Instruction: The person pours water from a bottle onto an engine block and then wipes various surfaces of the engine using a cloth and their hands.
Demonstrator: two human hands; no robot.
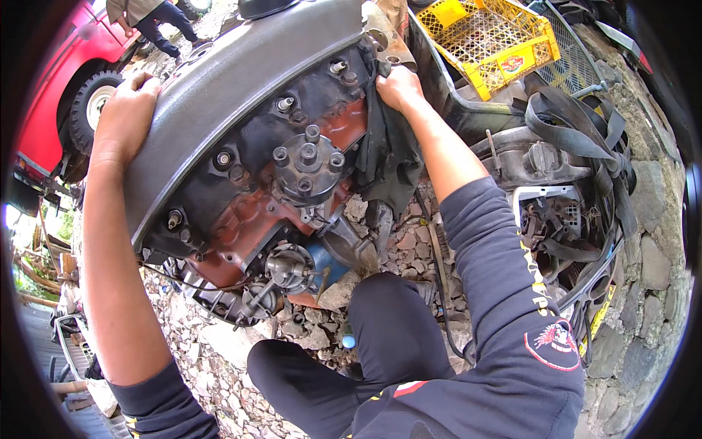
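A dark engine with a long grey cover [219,95] fills the middle-left. Its red-brown side carries several spark plugs, a round distributor body [308,164] and a silver pump [289,267]. My left hand [128,117] grips the cover at its left, fingers curled over it. At the engine's upper right, my right hand [395,88] is closed on a dark cloth [387,161], which hangs down beside the block. My knees show below the engine.
A yellow plastic crate [523,62] rests on a dark bin at upper right. Straps [578,132] and metal parts lie beside a stone edge [643,278]. A red vehicle [44,110] and another person's legs [157,33] are at upper left. Rubble [227,373] covers the ground.
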